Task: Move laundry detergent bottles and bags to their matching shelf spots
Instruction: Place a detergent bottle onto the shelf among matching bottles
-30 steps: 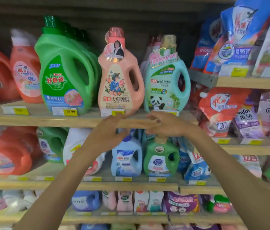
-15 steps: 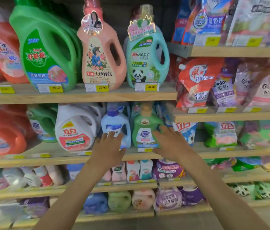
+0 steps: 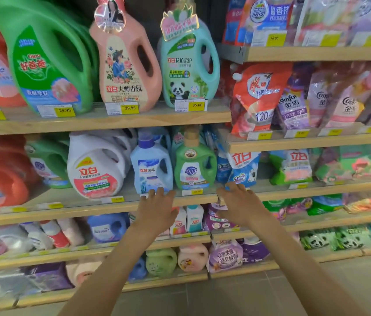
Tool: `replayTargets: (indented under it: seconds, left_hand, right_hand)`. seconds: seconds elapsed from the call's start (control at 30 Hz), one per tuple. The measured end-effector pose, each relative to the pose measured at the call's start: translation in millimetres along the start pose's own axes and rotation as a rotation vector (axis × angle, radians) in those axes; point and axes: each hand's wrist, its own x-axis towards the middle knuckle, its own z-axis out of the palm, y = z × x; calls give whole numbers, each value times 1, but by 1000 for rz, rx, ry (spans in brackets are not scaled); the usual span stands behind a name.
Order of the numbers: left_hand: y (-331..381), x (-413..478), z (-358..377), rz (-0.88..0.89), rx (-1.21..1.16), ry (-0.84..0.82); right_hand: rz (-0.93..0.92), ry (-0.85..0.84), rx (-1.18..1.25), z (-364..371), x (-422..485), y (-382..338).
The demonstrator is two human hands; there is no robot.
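- Centre of the frame: the left hand [image 3: 157, 208] reaches forward, fingers straight and spread, holding nothing, its fingertips at the front lip of the pale wooden middle shelf [image 3: 84, 207].
- Just to its right, the right hand [image 3: 241, 202] is also spread and empty at the same lip.
- Directly above the hands, a pale blue plastic detergent bottle [image 3: 151, 171] and a green plastic detergent bottle with a tan cap [image 3: 194, 166] stand upright side by side on that shelf.
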Motion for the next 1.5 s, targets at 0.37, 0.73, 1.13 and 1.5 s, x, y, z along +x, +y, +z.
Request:
replayTargets:
  seconds: [0.37,0.73,1.13,1.5]
  left_hand:
    - [-8,49,30,-23,-242,-11]
    - [-4,134,57,-61,-619,72]
    - [-8,217,108,-82,-972,178]
    - [3,247,130,-156,-1003,251]
  right_hand:
    - [38,-70,-5,19,48,19]
    - [92,-95,59,24,133,38]
    - [143,93,271,48,220,47]
    - [57,264,485,76,251,56]
